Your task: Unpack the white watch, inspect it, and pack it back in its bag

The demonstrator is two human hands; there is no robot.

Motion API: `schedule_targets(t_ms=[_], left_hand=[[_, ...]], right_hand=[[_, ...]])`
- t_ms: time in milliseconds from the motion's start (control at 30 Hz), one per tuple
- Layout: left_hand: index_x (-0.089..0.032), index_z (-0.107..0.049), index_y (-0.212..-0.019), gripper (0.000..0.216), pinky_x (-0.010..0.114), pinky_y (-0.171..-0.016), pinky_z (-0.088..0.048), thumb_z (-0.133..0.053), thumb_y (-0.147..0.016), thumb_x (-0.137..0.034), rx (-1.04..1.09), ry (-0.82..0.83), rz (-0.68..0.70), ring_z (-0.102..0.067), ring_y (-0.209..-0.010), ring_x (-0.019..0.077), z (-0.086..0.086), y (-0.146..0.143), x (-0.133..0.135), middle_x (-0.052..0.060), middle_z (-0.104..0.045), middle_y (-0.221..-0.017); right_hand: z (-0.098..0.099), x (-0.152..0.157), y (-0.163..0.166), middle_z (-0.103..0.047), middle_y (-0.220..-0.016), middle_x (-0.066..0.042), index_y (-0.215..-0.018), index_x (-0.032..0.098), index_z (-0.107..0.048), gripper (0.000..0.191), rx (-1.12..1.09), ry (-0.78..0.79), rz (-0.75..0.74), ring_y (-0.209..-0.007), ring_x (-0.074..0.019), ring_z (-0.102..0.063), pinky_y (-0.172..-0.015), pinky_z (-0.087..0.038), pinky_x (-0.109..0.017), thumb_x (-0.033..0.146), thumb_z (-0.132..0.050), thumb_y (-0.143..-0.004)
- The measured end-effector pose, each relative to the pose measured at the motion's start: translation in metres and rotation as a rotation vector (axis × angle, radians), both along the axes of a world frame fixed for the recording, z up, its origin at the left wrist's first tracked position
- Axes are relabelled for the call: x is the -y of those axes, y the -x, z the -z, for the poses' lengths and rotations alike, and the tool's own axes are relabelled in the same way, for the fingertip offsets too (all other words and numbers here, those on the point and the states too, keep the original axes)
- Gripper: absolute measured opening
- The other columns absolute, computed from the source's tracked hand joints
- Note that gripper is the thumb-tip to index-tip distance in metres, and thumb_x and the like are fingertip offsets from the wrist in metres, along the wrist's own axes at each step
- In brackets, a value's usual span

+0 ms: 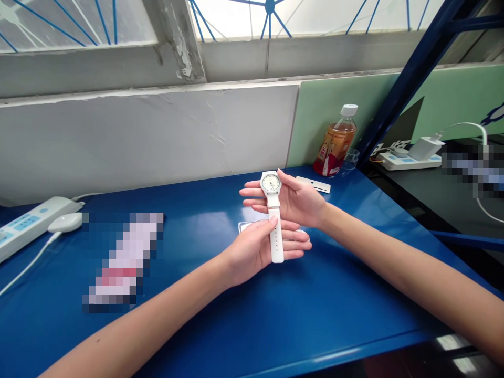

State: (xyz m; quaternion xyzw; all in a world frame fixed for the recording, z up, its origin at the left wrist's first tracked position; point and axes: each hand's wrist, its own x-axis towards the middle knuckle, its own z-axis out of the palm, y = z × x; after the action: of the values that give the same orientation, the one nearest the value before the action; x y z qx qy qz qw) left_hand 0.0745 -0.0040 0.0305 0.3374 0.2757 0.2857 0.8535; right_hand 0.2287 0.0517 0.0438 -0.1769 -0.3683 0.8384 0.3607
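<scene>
Above the blue surface [326, 294], toward its far side, 2 bare hands hold 1 white wristwatch [274, 212]. Left hand [252, 249]: grip closed on the strap [277, 247], thumb laid over it, fingers extended beneath. Right hand [300, 202]: grip narrow on the case [263, 187], fingers behind it, thumb at its edge.

Risk, as judged: the right fingers lie nearly straight, so support at the case end appears light. Should the left thumb lift, the watch could slide and strike the surface; a smooth strap and a heavier case would be the likely causes. A fall might also reach the flat pale item [244, 226] partly hidden below the hands, identity not determinable.

Materials: strap flat, matte, apparently leather or soft plastic, with 1 row of holes. Case round, white, pale dial [271, 183]. Surface glossy, apparently painted, reflecting light. Beyond the right hand: a clear plastic bottle [334, 149], white-capped, with reddish label; beside it, a transparent cup [350, 158]; nearer, a thin white card [317, 184], dark-slotted.
</scene>
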Motion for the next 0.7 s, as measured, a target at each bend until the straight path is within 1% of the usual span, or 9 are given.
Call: schedule_targets(t_ms=[167, 300, 400, 500, 600, 700], left_hand=[[-0.004, -0.067, -0.103, 0.04, 0.043, -0.092, -0.052, -0.039, -0.104, -0.033, 0.008, 0.012, 0.014, -0.072, -0.097, 0.0294, 0.0005, 0.0007, 0.0001, 0.023, -0.072, -0.106], [-0.005, -0.067, -0.103, 0.038, 0.044, -0.095, -0.05, -0.043, -0.103, -0.035, 0.022, -0.001, 0.023, -0.071, -0.1, 0.0303, 0.0031, 0.0019, -0.0013, 0.023, -0.072, -0.107], [-0.005, -0.067, -0.103, 0.038, 0.046, -0.096, -0.05, -0.044, -0.103, -0.035, 0.014, 0.0, 0.023, -0.071, -0.1, 0.0307, 0.0044, 0.002, -0.0014, 0.023, -0.072, -0.107], [-0.004, -0.067, -0.104, 0.039, 0.046, -0.094, -0.05, -0.041, -0.104, -0.034, 0.002, 0.007, 0.018, -0.072, -0.099, 0.0308, 0.0038, 0.0014, -0.0008, 0.024, -0.072, -0.107], [-0.004, -0.066, -0.103, 0.039, 0.044, -0.091, -0.052, -0.04, -0.104, -0.033, -0.013, 0.009, 0.009, -0.072, -0.097, 0.0298, 0.0016, 0.0009, -0.0005, 0.023, -0.072, -0.105], [-0.005, -0.066, -0.1, 0.038, 0.04, -0.087, -0.054, -0.042, -0.104, -0.033, -0.027, 0.002, -0.015, -0.073, -0.094, 0.0284, -0.0003, 0.0007, -0.0005, 0.021, -0.073, -0.099]], right_hand=[[0.0009, -0.0003, 0.0003, -0.063, -0.134, -0.014, -0.124, 0.011, -0.06, 0.06, 0.007, -0.009, -0.001, -0.109, -0.022, -0.068, -0.104, -0.045, -0.039, 0.046, -0.015, -0.104], [0.0005, -0.0003, -0.0003, -0.064, -0.132, -0.013, -0.126, 0.014, -0.059, 0.059, 0.011, -0.02, -0.003, -0.109, -0.0217, -0.068, -0.104, -0.045, -0.04, 0.046, -0.015, -0.104], [0.0001, -0.0005, -0.001, -0.066, -0.128, -0.014, -0.126, 0.012, -0.059, 0.062, 0.007, -0.017, -0.008, -0.11, -0.0225, -0.067, -0.105, -0.044, -0.04, 0.048, -0.014, -0.103], [-0.0005, -0.0003, -0.001, -0.068, -0.125, -0.016, -0.126, 0.007, -0.058, 0.06, -0.005, 0.002, -0.021, -0.111, -0.0236, -0.067, -0.106, -0.043, -0.04, 0.042, -0.015, -0.102], [-0.0019, -0.0001, -0.0009, -0.07, -0.121, -0.017, -0.122, 0.003, -0.06, 0.057, -0.021, 0.018, -0.022, -0.111, -0.0242, -0.067, -0.108, -0.042, -0.039, 0.034, -0.018, -0.1], [-0.0042, -0.0001, -0.0015, -0.073, -0.113, -0.015, -0.118, 0.004, -0.063, 0.055, -0.013, 0.037, 0.015, -0.106, -0.0224, -0.069, -0.106, -0.044, -0.038, 0.033, -0.02, -0.099]])
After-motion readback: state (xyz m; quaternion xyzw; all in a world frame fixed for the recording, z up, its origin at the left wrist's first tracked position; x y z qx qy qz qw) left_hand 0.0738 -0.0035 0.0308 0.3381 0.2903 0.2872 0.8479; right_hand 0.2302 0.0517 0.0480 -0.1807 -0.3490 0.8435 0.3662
